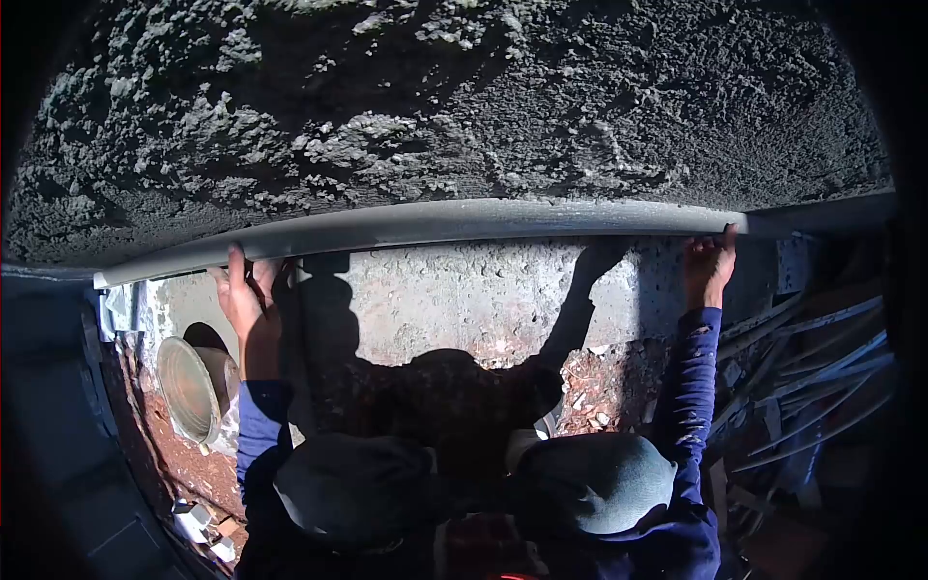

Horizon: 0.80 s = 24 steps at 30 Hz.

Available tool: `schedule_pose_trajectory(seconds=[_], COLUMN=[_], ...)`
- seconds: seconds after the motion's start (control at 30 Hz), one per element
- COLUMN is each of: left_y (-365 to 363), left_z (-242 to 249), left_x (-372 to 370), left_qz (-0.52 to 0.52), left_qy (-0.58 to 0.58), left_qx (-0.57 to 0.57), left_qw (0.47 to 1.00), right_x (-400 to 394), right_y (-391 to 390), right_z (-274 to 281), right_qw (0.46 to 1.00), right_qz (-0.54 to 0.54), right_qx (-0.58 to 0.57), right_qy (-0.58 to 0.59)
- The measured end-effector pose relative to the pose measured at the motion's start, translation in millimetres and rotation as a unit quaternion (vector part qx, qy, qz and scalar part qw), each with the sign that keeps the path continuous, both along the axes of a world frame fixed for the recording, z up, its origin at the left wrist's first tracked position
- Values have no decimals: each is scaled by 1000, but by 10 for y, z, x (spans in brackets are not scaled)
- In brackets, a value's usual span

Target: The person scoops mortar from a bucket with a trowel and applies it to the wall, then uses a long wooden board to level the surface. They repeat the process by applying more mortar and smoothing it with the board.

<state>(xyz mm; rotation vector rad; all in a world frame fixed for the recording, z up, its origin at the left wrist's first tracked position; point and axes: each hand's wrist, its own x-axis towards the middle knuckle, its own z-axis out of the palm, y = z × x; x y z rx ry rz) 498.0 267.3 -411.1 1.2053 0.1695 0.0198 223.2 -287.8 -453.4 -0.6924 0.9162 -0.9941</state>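
A long grey straight bar [435, 222] runs across the view along the lower edge of rough, wet-looking grey plaster [483, 126]. Near the bar's left end, my left hand [247, 295] grips its lower edge, with a finger up on its face. Toward the right end my right hand [710, 263] holds the same bar, one fingertip raised on its front. Both arms are stretched forward in blue sleeves. How the bar's back side meets the wall is hidden.
A round bucket [188, 391] stands at the left on reddish ground. A pale concrete strip [435, 295] lies below the bar, crossed by my shadow. Several long thin rods [822, 348] lie at the right. Rubble [590, 391] and my bent knees are nearer.
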Motion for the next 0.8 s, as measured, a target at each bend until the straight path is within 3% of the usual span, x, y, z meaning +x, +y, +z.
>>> schedule_pose_trajectory(seconds=[0.03, 0.07, 0.2, 0.3, 0.37, 0.47, 0.57, 0.7, 0.8], left_y=[-182, -253, -87, 393, 761, 850, 611, 15, -193], left_z=[68, 43, -80, -213, -262, 130, 329, 437, 325], left_x=[-126, -181, -87, 197, 389, 450, 320, -47, -158], left_qz=[23, -18, -4, -44, 33, 20, 21, -35, -15], left_qy=[26, 13, 38, 6, 11, 11, -3, -32, -33], left_qx=[11, -30, -22, -37, 22, 42, 25, -10, -32], left_qw=[999, 999, 999, 998, 999, 999, 999, 999, 999], right_x=[-56, -84, -37, 216, 339, 373, 268, -21, -122], right_y=[-91, -153, -66, 434, 768, 902, 672, -3, -180], right_z=[35, 7, -210, -209, -117, 247, 634, 753, 645], right_qw=[1000, 1000, 1000, 1000, 999, 996, 999, 998, 998], right_qz=[-6, -10, -8, 5, 18, 60, 28, 3, 16], right_qx=[-6, -9, -19, -25, -7, -37, -34, -54, -60], right_qy=[3, 2, -7, -7, -35, -48, -20, -31, -9])
